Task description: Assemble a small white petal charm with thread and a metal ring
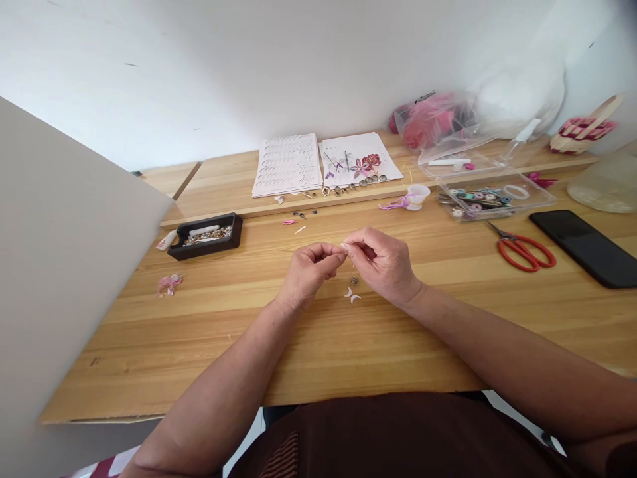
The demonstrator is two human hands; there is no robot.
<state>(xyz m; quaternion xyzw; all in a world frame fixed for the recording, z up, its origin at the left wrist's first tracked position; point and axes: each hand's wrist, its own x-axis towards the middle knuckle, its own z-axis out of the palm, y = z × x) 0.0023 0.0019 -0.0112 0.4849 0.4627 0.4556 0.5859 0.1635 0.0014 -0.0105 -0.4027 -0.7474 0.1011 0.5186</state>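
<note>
My left hand [314, 269] and my right hand [381, 262] meet fingertip to fingertip above the middle of the wooden table [199, 345]. Both are closed in a pinch. Whatever lies between the fingertips is too small to name. Just below the right fingers sits a small dark metallic piece [354, 281] on the wood. Closer to me lie two white crescent-shaped cutouts [352, 296]. Beyond the hands are a thin white wavy strip [300, 230], a pink petal-like piece [288, 222] and several small dark bits [302, 215].
Papers [288, 162] lie on the raised back ledge. A black tray [205, 236] of beads stands left, near a pink thread tangle [170, 284]. Rightward are a small white cup [417, 197], a clear box [497, 192] of thread spools, red-handled scissors [526, 252] and a phone [587, 245].
</note>
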